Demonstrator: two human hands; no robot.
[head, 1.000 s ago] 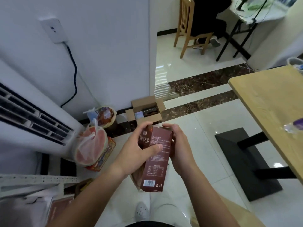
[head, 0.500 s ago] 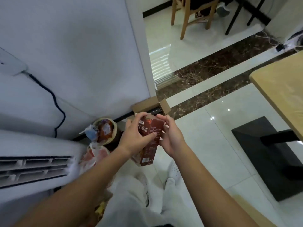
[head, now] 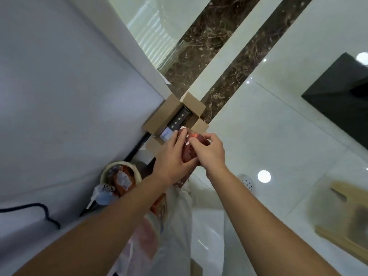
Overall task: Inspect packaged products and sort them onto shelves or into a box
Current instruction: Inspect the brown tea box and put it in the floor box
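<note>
Down by the wall, just above the open cardboard box [head: 194,102], both hands grip a brown carton [head: 189,152]. The left hand [head: 171,158] wraps one side and the right hand [head: 209,152] curls round the other. The carton's front end hangs over the box's near flap and is not yet inside. A dark pack [head: 180,118] already lies in the box, so a skewed push could snag the carton on the flap or leave it tilted on that pack.

Head camera (wide-angle) faces steeply down — close above the cardboard box [head: 193,104].
</note>
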